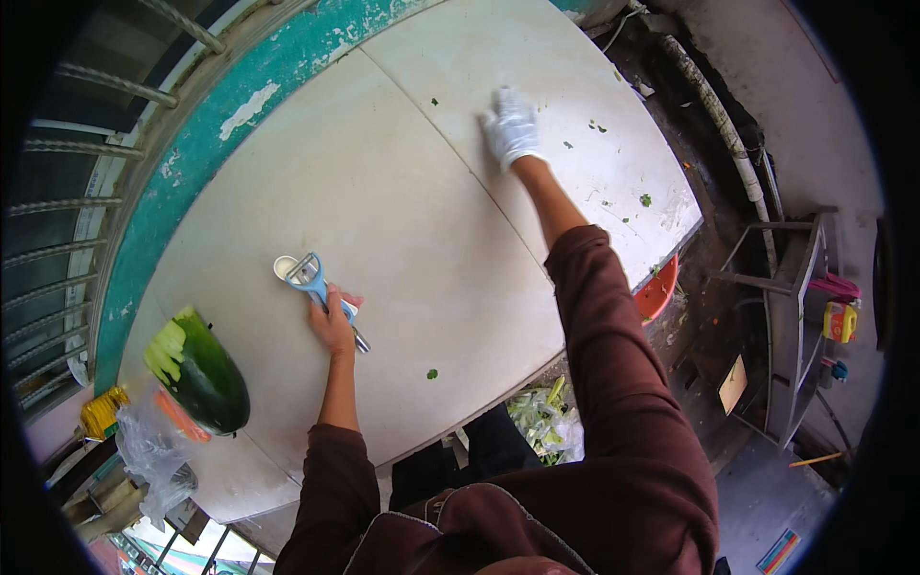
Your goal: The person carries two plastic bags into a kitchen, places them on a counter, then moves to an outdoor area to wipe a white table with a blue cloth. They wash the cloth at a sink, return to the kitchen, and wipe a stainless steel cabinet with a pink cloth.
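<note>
My left hand [333, 320] grips a blue-handled peeler [310, 276] above the pale tabletop [402, 251]. Bundled with it in the same grip are a white spoon-like utensil [284, 267] and a tool with a metal end [361, 343]; the fingers hide most of both. Farther off, my right hand [514, 128], in a white glove, lies flat on the tabletop and is blurred. Its thumb stands apart, and nothing shows in it. Scattered leaf bits [596, 126] lie to its right. A large green gourd or melon [210, 381], partly peeled at one end, rests at the left.
Beside the gourd are a carrot [181, 417] and a clear plastic bag [154, 449]. A teal wall ledge [165, 180] with barred windows borders the far left. Below the right edge sits an orange basin [660, 291]; a bag of green scraps [550, 424] is by my legs.
</note>
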Tool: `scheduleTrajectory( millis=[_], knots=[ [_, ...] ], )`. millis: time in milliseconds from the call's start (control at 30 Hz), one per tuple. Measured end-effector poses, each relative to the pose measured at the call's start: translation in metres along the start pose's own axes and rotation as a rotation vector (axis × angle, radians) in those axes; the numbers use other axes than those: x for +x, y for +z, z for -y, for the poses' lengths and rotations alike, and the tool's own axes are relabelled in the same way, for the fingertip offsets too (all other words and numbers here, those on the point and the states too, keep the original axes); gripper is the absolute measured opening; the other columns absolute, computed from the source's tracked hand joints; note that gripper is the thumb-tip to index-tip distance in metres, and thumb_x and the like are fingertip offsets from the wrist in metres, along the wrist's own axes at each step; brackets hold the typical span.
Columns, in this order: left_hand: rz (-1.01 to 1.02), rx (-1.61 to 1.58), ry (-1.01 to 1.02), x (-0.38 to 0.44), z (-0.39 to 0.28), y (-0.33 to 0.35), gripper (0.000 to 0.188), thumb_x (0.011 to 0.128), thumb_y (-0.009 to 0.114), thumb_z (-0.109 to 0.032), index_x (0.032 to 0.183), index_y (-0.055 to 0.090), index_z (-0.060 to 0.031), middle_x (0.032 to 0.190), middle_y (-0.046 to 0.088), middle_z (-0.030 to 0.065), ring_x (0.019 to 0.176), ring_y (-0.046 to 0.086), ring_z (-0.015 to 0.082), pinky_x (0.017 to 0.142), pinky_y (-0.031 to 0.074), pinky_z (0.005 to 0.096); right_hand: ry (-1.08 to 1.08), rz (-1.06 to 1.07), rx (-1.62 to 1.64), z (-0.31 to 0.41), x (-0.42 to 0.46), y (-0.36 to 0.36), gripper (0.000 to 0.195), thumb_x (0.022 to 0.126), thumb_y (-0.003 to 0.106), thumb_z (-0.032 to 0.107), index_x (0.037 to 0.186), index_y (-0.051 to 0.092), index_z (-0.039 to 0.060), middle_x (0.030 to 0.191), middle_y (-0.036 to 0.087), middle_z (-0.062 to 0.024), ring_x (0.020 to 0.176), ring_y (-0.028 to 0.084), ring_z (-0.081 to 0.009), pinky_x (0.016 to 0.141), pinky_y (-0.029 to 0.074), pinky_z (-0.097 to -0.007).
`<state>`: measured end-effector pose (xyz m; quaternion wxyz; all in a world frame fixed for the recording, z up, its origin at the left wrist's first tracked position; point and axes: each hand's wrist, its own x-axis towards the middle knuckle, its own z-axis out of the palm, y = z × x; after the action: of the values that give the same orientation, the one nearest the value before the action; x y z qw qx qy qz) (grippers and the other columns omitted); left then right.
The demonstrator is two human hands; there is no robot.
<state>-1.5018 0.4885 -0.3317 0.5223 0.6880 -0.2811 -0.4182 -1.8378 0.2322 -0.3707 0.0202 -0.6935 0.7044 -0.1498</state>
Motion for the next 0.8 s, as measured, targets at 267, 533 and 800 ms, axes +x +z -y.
scheduleTrajectory(
  millis=[267,533,800],
  knots=[
    [-0.037,-0.018,-0.032,-0.002,0.003,0.003,0.022,0.088,0.052,-0.019,0.088,0.047,0.0019,0.061,0.052,0.0071,0.053,0.056,0.0191,0.053,0.051,0.0311,-0.406,0.125,0.201,0.138,-0.027,0.016,0.058,0.092,0.035,0.043,0.136,0.037,0.0054,0.145,0.032,-0.0131,0.135,0.028,-0.0259,0.112,0.015,-0.041],
    [-0.096,0.019,-0.023,-0.006,0.005,-0.004,0.018,0.086,0.047,-0.017,0.09,0.047,0.0002,0.063,0.05,0.0079,0.057,0.051,0.0176,0.057,0.054,0.0345,0.063,-0.049,-0.39,-0.157,-0.054,-0.051,0.058,0.093,0.034,0.046,0.137,0.037,0.0078,0.146,0.029,-0.0122,0.137,0.021,-0.03,0.112,0.013,-0.0446],
    [-0.093,0.053,-0.024,-0.008,-0.003,0.009,0.021,0.086,0.047,-0.02,0.086,0.048,0.0003,0.065,0.05,0.0084,0.057,0.052,0.0183,0.056,0.053,0.0346,0.215,-0.149,-0.393,-0.202,-0.191,-0.116,0.034,0.083,0.051,0.03,0.106,0.058,0.0059,0.125,0.047,-0.0168,0.123,0.04,-0.0298,0.103,0.028,-0.0462]
  ],
)
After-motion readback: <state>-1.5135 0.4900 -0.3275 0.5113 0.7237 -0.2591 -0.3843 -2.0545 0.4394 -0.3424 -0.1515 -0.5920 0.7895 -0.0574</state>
